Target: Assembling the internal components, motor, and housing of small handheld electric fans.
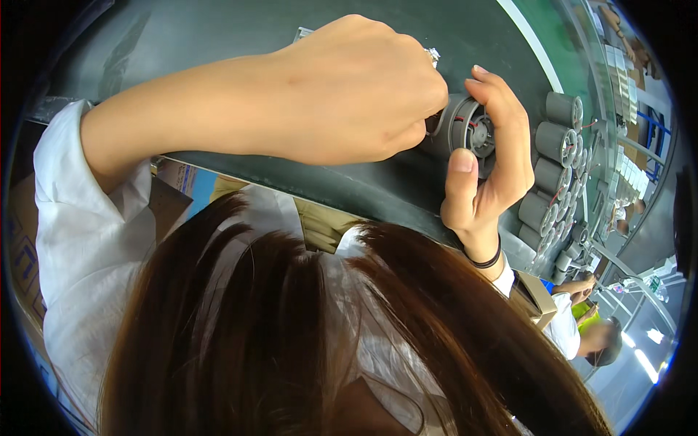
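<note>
now right hand (503, 174) cups grey cylinder (459, 123) near front edge of surface (342, 180), seemingly unfinished; left hand (363, 91), grip hidden; other cylinders (557, 142) rightward.

A single wide fisheye view looks down from the person's head, close above the fingers (511, 109) of the left hand (371, 91) and right hand (505, 149), catching hair (240, 327) nearer than them, bench (211, 33) beneath and lights (646, 365) far to their right.

Apparently a factory assembly workshop: identical grey cylindrical housings (551, 142) crowd the right of the frame, a broad dark-green worktable (472, 33) spans the top, and bright white tube lights (646, 365) glow lower right.
</note>
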Tool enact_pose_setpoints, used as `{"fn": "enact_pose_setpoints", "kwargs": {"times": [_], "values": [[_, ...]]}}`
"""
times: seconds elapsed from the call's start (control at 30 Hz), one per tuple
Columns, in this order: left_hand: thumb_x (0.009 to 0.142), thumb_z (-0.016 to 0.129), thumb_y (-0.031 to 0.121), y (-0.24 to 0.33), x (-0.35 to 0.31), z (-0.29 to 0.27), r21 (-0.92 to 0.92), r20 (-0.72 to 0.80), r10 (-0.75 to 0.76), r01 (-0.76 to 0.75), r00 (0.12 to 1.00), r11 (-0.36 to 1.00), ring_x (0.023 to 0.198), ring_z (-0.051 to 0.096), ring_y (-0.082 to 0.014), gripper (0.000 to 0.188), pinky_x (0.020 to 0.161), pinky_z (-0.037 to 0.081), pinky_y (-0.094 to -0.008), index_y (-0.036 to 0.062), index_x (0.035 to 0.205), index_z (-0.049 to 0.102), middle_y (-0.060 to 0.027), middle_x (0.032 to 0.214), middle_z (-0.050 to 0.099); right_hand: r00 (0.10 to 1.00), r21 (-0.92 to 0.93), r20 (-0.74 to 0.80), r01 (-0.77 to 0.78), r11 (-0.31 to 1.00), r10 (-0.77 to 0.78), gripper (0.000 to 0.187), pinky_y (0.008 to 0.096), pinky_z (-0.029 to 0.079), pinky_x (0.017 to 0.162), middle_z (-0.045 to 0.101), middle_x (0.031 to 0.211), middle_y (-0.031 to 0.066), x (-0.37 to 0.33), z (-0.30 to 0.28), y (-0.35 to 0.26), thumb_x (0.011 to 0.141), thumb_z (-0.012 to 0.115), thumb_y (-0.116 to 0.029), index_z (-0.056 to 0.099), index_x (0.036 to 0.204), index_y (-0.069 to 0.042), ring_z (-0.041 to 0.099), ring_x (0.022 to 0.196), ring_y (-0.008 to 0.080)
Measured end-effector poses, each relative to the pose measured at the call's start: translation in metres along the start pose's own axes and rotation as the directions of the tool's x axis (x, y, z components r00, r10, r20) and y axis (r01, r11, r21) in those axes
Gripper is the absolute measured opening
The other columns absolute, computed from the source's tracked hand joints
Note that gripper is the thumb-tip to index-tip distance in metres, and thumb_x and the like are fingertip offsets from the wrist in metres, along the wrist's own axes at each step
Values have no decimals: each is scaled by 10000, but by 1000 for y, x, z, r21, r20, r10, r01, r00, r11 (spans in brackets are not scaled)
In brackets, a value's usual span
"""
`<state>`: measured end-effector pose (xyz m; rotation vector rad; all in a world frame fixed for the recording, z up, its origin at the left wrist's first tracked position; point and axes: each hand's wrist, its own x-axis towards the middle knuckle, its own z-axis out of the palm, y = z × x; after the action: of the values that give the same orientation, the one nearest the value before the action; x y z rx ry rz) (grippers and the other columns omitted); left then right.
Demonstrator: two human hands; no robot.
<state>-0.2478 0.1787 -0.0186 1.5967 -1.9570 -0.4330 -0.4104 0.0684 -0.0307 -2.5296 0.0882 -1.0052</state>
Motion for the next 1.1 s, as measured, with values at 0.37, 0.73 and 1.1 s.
{"fn": "enact_pose_setpoints", "kwargs": {"times": [0.37,0.73,1.1], "values": [[722,548,72,-5,-3,-1,-56,-38,45,-47,998,997,739,543,-324,86,613,420,-434,-2,766,547,-131,729,529,1000,-79,-3,28,996,-28,413,352,520,654,611,1016,245,-4,4,4,762,565,-267,622,1003,63,637,796,324],[717,565,75,-4,-4,1,32,-70,-4,7,998,999,700,547,-311,84,577,424,-427,11,768,547,-106,713,532,999,-142,38,44,989,-39,402,371,509,684,628,997,218,-2,0,-1,713,623,-260,631,967,50,635,771,311],[658,631,74,1,-5,16,205,-196,-28,69,980,976,581,559,-260,123,488,439,-390,49,726,532,-75,645,517,986,-46,136,-92,995,97,435,389,456,890,607,1054,277,0,-4,-9,778,633,-233,577,1024,121,603,966,344]]}}
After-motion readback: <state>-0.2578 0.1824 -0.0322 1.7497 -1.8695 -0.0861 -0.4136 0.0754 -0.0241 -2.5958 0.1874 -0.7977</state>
